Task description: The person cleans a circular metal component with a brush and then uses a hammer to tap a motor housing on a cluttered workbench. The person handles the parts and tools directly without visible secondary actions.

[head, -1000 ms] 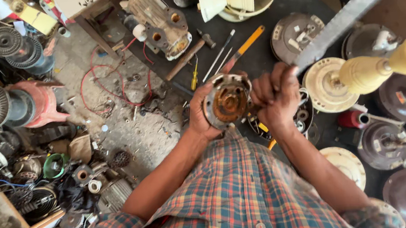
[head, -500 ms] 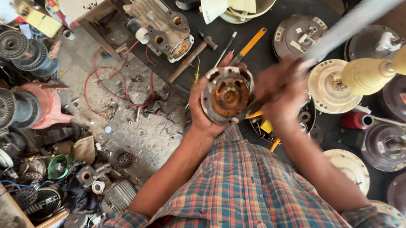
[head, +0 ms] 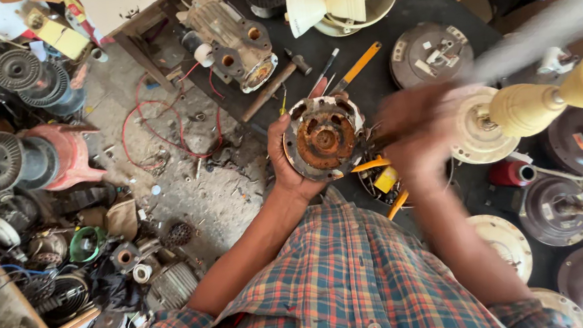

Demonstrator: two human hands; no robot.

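Two hands over the dark counter point(head: 425, 4). Left hand point(head: 289, 158) cups a round rusty motor housing point(head: 323, 139), fingers wrapped round its rim, held above the counter edge, open face up. Right hand point(head: 418, 128) just beside it, motion-blurred; finger state cannot be told. Hammer point(head: 272, 92) and orange-handled screwdriver point(head: 357, 67) lie beyond the housing.
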